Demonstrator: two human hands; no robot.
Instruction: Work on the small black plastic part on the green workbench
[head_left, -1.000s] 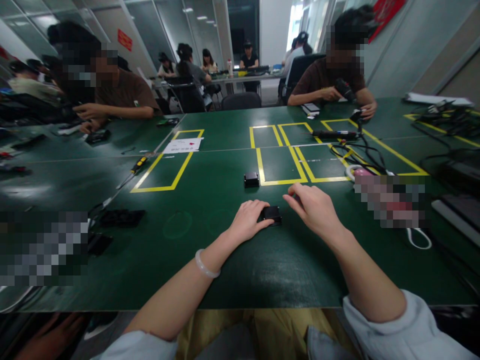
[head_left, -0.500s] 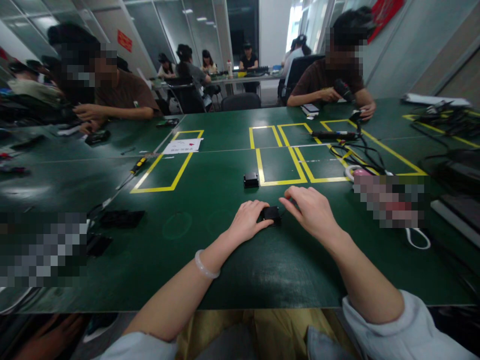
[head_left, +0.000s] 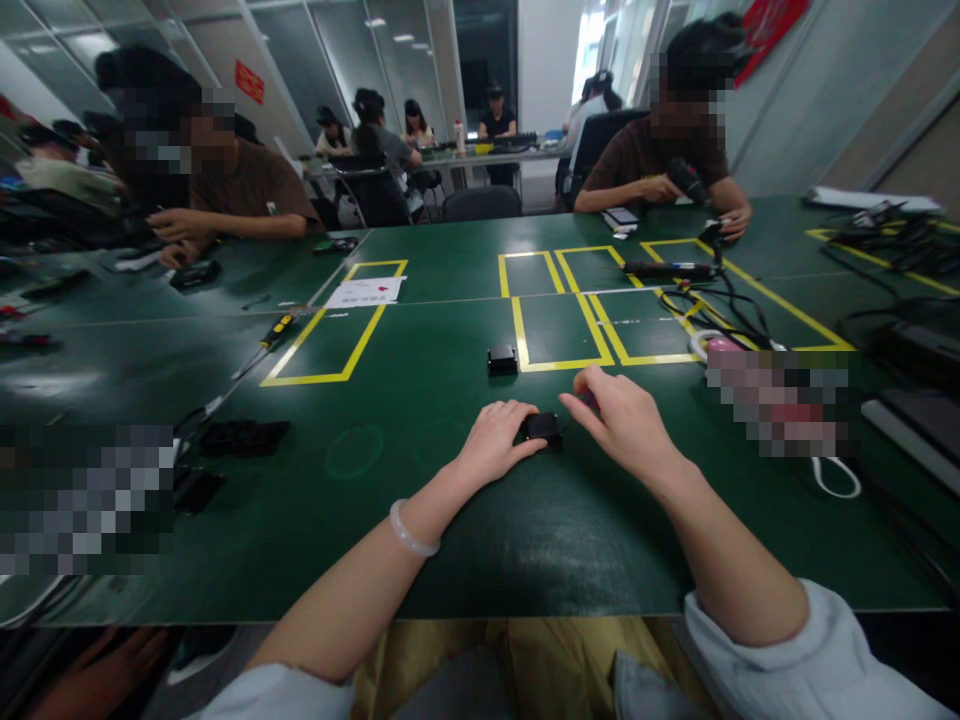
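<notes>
My left hand [head_left: 501,440] rests on the green table with thumb and fingers closed around a small black box-shaped part [head_left: 543,430]. Just to the right of that part is my right hand [head_left: 626,412], its fingers curled and its thumb pointing at the part. A dark bit shows inside the curled fingers, with a faint thin line towards the part, too small to name. Beyond my hands, a second black box-shaped part [head_left: 502,360] lies beside the yellow tape.
Yellow tape rectangles [head_left: 566,366] mark the green table [head_left: 420,540]. A yellow-black screwdriver [head_left: 277,331] and black pieces [head_left: 244,437] lie left. Cables [head_left: 739,310], a black pen-like tool [head_left: 671,271] and a blurred-out pink item [head_left: 724,345] are right. Two co-workers sit opposite.
My right hand has shifted slightly, its fingers curling and turning so the dark bit inside them shows more. My left hand and the black part stay put.
</notes>
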